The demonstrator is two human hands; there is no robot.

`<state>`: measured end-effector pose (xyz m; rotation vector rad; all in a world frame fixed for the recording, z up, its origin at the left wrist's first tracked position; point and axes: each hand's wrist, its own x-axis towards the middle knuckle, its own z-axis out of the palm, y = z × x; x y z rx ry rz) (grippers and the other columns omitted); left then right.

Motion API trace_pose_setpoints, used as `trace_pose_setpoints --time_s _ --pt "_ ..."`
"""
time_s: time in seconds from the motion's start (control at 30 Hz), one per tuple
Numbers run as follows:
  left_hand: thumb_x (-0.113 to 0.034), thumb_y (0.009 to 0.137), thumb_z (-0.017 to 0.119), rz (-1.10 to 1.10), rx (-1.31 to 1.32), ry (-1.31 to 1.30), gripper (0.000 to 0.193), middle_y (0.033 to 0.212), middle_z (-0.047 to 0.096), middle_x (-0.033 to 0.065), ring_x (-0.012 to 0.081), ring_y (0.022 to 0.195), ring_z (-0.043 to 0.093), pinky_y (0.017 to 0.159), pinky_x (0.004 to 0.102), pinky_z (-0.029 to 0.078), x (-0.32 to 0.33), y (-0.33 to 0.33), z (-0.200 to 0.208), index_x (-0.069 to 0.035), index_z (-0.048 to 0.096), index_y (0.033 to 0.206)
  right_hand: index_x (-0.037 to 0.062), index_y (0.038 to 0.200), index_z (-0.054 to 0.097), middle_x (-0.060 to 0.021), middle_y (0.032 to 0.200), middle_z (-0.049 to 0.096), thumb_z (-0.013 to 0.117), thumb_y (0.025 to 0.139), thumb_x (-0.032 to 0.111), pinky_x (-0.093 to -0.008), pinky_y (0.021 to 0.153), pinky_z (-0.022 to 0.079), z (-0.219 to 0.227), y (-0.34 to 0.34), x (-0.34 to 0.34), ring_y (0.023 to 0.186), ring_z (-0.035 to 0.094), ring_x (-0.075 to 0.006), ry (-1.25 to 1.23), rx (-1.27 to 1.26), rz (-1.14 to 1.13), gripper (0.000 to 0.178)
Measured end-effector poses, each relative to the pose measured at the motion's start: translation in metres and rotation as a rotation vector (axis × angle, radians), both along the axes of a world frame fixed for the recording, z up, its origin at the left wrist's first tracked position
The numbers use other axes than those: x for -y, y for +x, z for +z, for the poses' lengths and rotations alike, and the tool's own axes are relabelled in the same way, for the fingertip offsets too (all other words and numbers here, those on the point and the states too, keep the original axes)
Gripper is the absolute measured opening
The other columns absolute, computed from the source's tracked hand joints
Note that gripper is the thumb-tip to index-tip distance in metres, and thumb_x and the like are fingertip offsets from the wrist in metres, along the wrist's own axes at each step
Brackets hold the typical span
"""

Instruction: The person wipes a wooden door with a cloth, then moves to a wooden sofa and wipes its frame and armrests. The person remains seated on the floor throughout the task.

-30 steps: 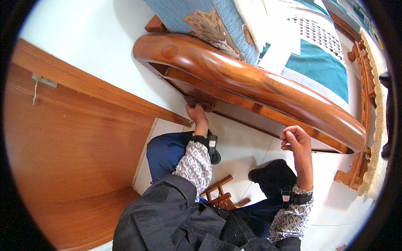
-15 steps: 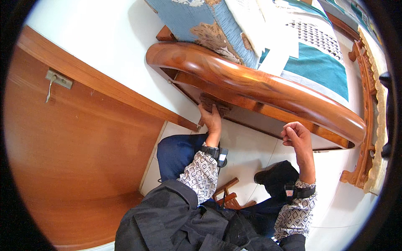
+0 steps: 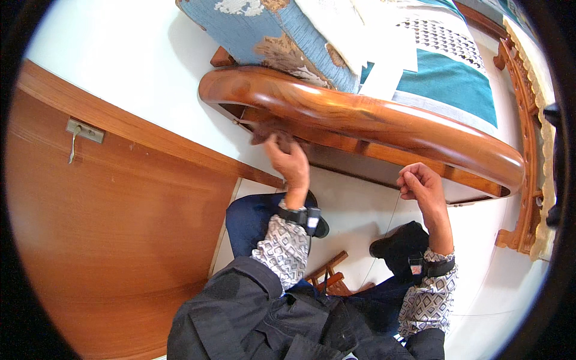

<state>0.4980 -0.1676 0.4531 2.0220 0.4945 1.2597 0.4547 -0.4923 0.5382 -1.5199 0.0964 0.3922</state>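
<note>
Crouched over a pale tiled floor, we work with our left hand at a crumpled dark brown cloth, which lies under the left end of a glossy reddish-brown rounded wooden rail, in the recess against the inner woodwork. Our left grip is bent over the cloth, pinching it between thumb and fingers, though blur hides the exact hold. Our right hand hangs just below the right part of the same rail, its grip curled with thumb and fingers pressed together; we cannot tell whether anything sits between them.

Black wristbands circle both our wrists over white sleeves with a dark diamond pattern. Between our legs, partly hidden, stands a small brown wooden stool, and to its right is a black shoe. Beyond the rail we see a light blue box-like piece with peeling patches, beside a teal, white and grey bedspread. A brown wooden panel with a metal plate fills our left, while a carved wooden frame edged with cream fabric stands at our far right.
</note>
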Motion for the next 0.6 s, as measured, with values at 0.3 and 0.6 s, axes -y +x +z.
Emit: trace_pose_setpoints --time_s 0.3,0.6 --pt "0.002 0.081 0.070 -0.619 -0.127 0.216 0.042 0.114 0.055 0.0227 0.0433 0.100 0.059 0.085 0.0490 0.050 0.123 -0.039 -0.017 -0.003 0.055 0.119 0.0049 0.108 0.067 -0.0012 0.091 0.068 0.063 0.104 0.024 -0.0244 0.071 0.053 -0.001 0.005 -0.002 0.076 0.061 -0.0081 0.022 0.029 -0.157 0.020" --pt "-0.002 0.087 0.075 -0.546 -0.120 0.204 0.035 0.107 0.059 0.0227 0.0406 0.100 0.062 0.090 0.0440 0.052 0.143 -0.038 -0.020 0.003 0.059 0.118 0.0068 0.094 0.061 -0.0028 0.084 0.065 0.060 0.102 0.010 -0.0234 0.056 0.040 -0.004 0.004 0.012 0.061 0.048 -0.0066 0.429 0.252 -0.887 0.008"
